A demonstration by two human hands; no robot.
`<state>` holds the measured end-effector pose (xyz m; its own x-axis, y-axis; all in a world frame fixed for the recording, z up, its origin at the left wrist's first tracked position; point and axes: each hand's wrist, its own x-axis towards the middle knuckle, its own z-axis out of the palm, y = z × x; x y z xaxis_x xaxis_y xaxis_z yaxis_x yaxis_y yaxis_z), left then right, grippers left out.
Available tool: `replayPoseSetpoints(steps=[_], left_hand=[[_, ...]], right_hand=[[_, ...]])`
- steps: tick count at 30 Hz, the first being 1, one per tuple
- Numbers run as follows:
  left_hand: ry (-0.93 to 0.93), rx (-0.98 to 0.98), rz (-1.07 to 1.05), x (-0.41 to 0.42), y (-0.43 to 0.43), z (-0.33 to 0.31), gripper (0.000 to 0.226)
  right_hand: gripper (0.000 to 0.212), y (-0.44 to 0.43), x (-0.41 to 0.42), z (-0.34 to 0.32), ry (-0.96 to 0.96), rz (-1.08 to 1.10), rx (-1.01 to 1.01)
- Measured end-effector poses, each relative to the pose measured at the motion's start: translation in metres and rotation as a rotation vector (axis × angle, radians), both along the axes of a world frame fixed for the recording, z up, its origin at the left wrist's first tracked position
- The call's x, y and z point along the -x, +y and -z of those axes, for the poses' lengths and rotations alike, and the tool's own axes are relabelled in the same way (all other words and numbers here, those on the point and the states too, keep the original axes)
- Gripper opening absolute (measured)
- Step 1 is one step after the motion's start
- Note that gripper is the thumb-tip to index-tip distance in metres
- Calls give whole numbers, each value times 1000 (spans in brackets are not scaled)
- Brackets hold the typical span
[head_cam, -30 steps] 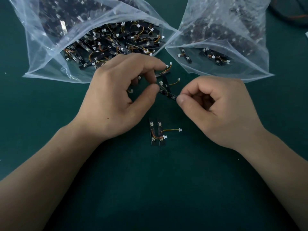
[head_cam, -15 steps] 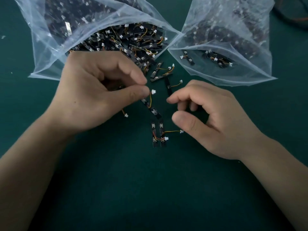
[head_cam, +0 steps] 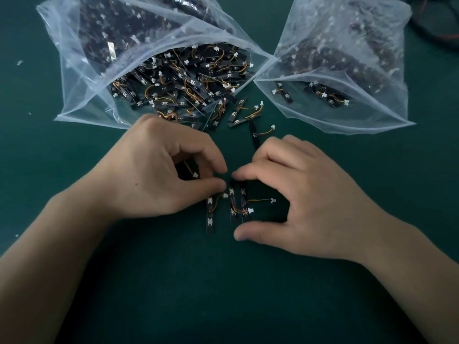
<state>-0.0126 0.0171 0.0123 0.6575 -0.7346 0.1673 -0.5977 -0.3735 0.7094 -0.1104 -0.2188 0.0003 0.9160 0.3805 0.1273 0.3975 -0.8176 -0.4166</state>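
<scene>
Half a second back the left hand [head_cam: 164, 175] holds a strip [head_cam: 210, 220] in the air below the full bag [head_cam: 82, 70]. Now both hands are down at the row on the table [head_cam: 223, 294]. The strip lies flat just left of the pair [head_cam: 235, 212], parallel but apart by a small gap. Left fingers [head_cam: 216, 187] are curled, thumb and forefinger pinching the strip's top end. A second wire [head_cam: 195, 174] shows inside the curl, so probably another piece is in reserve. The right hand [head_cam: 305, 202] has spread: forefinger straight on the pair's top edge, thumb wide below, gripping nothing. Likely reading: third strip set down, the row being squared up. More loose strips [head_cam: 244, 115] wait by the bag mouth.
</scene>
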Motion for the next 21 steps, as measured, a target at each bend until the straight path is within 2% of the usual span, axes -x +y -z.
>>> replayPoseSetpoints(steps=[5, 10, 11, 14, 16, 18, 21], left_hand=[[-199, 51, 18, 3, -5, -1, 2], [-305, -26, 7, 3, -3, -1, 18], [-331, -69, -1, 3, -3, -1, 24], [-308, -197, -29, 6, -5, -4, 79], [-308, -252, -28, 9, -7, -4, 103], [-305, -280, -22, 11, -9, -3, 111], [-300, -279, -20, 9, -8, -1, 110]], right_hand=[[57, 2, -1, 0, 21, 23, -41], [53, 2, -1, -1, 28, 19, -30], [53, 2, -1, -2, 30, 16, -27], [52, 1, -1, -3, 39, 0, -22], [51, 1, -1, -3, 43, -12, -24], [51, 1, -1, -3, 43, -19, -24], [51, 1, -1, -3, 41, -18, -26]])
